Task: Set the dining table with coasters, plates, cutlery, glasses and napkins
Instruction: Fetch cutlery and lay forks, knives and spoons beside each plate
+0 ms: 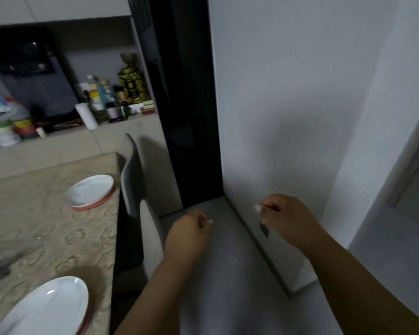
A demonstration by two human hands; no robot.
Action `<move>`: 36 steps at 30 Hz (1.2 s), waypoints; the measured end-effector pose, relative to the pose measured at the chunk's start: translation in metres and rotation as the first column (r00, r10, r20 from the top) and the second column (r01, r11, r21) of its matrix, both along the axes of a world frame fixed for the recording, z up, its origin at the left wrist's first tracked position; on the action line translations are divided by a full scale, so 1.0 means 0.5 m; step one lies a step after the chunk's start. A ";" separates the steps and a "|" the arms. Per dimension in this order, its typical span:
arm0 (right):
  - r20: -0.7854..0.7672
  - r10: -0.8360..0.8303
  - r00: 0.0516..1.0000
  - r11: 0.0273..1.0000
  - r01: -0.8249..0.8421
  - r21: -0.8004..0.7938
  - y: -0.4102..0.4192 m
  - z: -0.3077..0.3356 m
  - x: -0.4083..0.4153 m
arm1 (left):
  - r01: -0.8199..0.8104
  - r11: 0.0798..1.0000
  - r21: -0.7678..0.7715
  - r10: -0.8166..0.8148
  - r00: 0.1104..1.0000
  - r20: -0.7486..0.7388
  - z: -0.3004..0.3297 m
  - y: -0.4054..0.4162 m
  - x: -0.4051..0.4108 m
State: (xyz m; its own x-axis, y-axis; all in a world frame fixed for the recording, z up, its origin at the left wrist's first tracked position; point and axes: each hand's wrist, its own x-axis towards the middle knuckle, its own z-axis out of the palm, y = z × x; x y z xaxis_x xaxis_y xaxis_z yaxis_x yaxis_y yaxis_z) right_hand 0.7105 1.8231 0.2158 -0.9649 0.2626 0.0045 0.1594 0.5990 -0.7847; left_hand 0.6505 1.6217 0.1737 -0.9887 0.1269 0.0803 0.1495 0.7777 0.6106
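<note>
- The left hand point(188, 232) hangs over the floor point(228, 262) beside the table point(46, 226), fingers curled in; a pale fleck shows at its fingertips, too small to name, so I cannot tell whether it holds anything
- The right hand point(284, 217) is curled too, pinching a small white bit near the wall point(288, 117); possibly a scrap of napkin, but too blurred to say
- Two plates sit on the table: the far plate point(90, 191) on a red coaster point(94, 204) close to the table edge, the near plate point(46, 308) also on a red coaster, with only a sliver of that one showing
- Cutlery point(0, 264) lies at the table's left, smeared by blur
- Risk: the far plate is close to the edge by the chair point(133, 180); a knock from an arm or the chair back could tip it off
- Risk: both hands are away from the table, so whatever the fingers pinch could drop to the floor unnoticed
- Hidden or unclear: no glasses can be made out, the near plate is cut off by the frame, the table's left side is out of view, and the shelf point(70, 126) clutter is too dim to sort
</note>
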 end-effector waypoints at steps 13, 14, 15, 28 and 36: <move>0.052 0.487 0.872 0.865 -0.474 -0.165 -0.120 -0.043 -0.426 | -0.619 0.785 0.007 0.617 0.782 -0.088 -0.009 -0.127 -0.154; 0.057 0.528 0.847 0.843 -0.514 -0.159 -0.148 -0.040 -0.450 | -0.652 0.758 0.008 0.650 0.756 -0.077 -0.012 -0.150 -0.165; 0.055 0.565 0.823 0.819 -0.552 -0.157 -0.177 -0.037 -0.474 | -0.679 0.734 0.011 0.678 0.732 -0.073 -0.018 -0.173 -0.176; 0.031 0.855 0.517 0.518 -0.850 -0.095 -0.610 -0.026 -0.748 | -0.910 0.403 0.101 0.915 0.404 -0.007 -0.040 -0.447 -0.317; 0.177 0.961 0.214 0.230 -0.970 -0.076 -0.941 -0.150 -0.787 | -0.989 0.126 0.081 0.984 0.134 0.116 -0.104 -0.586 -0.337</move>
State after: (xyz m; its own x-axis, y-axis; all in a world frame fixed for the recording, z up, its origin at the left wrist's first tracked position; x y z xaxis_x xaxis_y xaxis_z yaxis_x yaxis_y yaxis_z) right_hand 0.3171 1.3525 0.1408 -0.4621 -0.8670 -0.1864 -0.4577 0.4132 -0.7873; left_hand 0.4819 1.3285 0.1219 -0.2533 -0.9671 -0.0253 -0.7093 0.1678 0.6847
